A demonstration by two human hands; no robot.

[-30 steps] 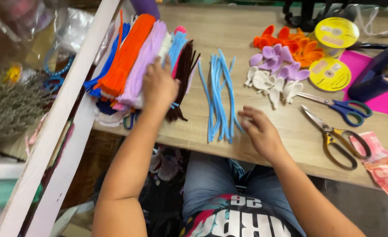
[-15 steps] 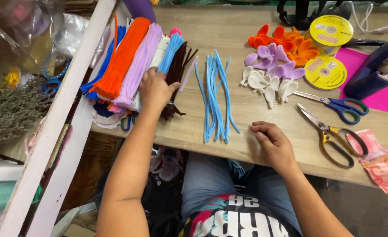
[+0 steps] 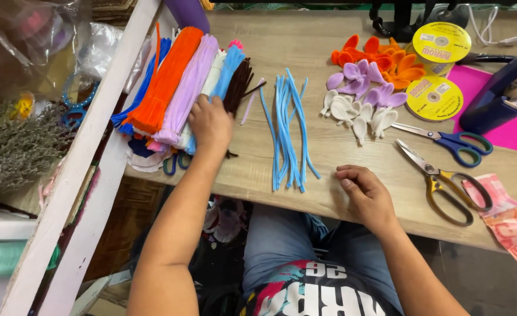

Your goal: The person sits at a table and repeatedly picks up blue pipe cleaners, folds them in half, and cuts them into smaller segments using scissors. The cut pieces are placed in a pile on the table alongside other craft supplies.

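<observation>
- My left hand (image 3: 210, 124) lies flat on the near end of the pipe-cleaner bundles (image 3: 179, 88) at the left edge of the counter (image 3: 305, 47); fingers spread over the lilac bundle (image 3: 187, 88) and the white and light blue ones beside it, pressing rather than closed around any stem.
- My right hand (image 3: 365, 193) rests on the front edge of the counter, fingers curled loosely, empty.
- The loose light blue stems (image 3: 286, 131) lie fanned between my two hands, apart from both.
- The orange bundle (image 3: 168, 79) and dark blue ones sit left of the lilac; a dark brown bundle (image 3: 239, 85) lies right of my fingers, with one stray lilac stem (image 3: 250, 104) beside it.
- To pick well here, I judge it best to pinch a single stem at its near tip and draw it along its length, so the neighbours stay put.
- The bundles overhang the counter edge, so a sideways tug could spill them; I would steady the pile with the palm.
- The right hand is free to pin the bundle or receive the stem.
- Two pairs of scissors (image 3: 440, 175), folded petal shapes (image 3: 364, 93) in orange, lilac and white, and two yellow reels (image 3: 434, 96) lie further right, well clear of my left hand.
</observation>
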